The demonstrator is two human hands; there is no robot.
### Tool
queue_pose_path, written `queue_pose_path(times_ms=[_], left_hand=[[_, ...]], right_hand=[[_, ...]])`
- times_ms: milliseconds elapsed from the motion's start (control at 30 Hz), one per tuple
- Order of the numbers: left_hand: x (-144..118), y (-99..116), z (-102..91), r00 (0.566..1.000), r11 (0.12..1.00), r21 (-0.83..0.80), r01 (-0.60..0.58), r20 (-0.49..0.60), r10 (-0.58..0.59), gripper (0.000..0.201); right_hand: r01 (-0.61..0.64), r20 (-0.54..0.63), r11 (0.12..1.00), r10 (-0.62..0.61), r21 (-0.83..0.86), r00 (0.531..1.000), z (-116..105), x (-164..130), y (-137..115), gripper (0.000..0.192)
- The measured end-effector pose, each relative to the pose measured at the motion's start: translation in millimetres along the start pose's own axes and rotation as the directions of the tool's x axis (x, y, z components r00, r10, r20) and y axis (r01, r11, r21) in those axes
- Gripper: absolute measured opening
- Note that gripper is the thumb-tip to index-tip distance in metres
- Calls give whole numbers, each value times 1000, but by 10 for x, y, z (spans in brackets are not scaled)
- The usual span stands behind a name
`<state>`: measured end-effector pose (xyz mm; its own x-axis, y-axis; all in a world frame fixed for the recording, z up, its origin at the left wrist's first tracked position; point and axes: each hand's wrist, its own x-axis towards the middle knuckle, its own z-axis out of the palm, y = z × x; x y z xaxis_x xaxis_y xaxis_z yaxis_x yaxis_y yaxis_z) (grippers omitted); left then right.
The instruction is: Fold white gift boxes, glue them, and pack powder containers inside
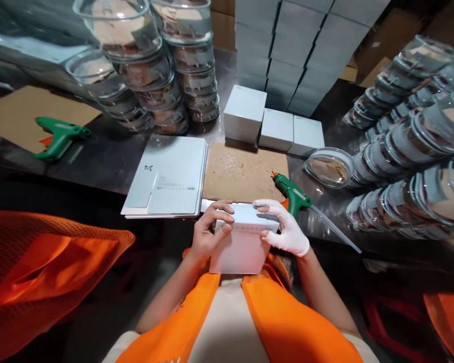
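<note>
A small white box [240, 252] is held against my body at the table's front edge, with its top and front faces showing. My bare left hand [214, 229] is closed on the box's left side, fingers over the top edge and thumb on the front. On the opposite side, my right hand [285, 229] in a white glove grips the box in the same way. Just beyond that hand lies a green glue gun [297, 196] with an orange tip, a clear glue stick [336, 229] reaching out of its back. A brown cardboard sheet [236, 174] with dried glue marks lies beyond the box.
Flat white printed sheets [166, 176] are stacked left of the cardboard. Three white boxes [244, 113] stand behind it, before a tall wall of boxes [295, 40]. Clear round containers [151, 85] rise at left; more containers [408, 131] lean at right. Another glue gun [60, 136] lies far left.
</note>
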<state>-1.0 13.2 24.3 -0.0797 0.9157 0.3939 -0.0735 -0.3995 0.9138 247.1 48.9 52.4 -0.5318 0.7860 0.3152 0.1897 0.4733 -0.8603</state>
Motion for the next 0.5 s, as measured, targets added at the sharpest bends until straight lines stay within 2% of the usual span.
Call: queue_pose_path(times_ms=[100,233,433,467,500], left_hand=[[-11,-11,17,999,999,-27,-26,-47,25,31],[-22,-7,33,994,997,-27,-65,-94,63,27],[12,10,30,994,998,-5,-58,-97,58,31],[17,9,32,994,999,-10,-44,-103,43,32],[20,8,35,993,1000,-15,-25,-114,23,33]], right_hand=[[-29,-149,999,34,35,988,91,-44,2,31],[-51,-248,993,76,107,966,154,-46,-39,22],[-61,-230,946,139,318,963,222,-25,-39,8],[-73,-218,934,157,349,963,228,-14,-11,14],[-86,-211,922,176,378,961,227,-4,27,30]])
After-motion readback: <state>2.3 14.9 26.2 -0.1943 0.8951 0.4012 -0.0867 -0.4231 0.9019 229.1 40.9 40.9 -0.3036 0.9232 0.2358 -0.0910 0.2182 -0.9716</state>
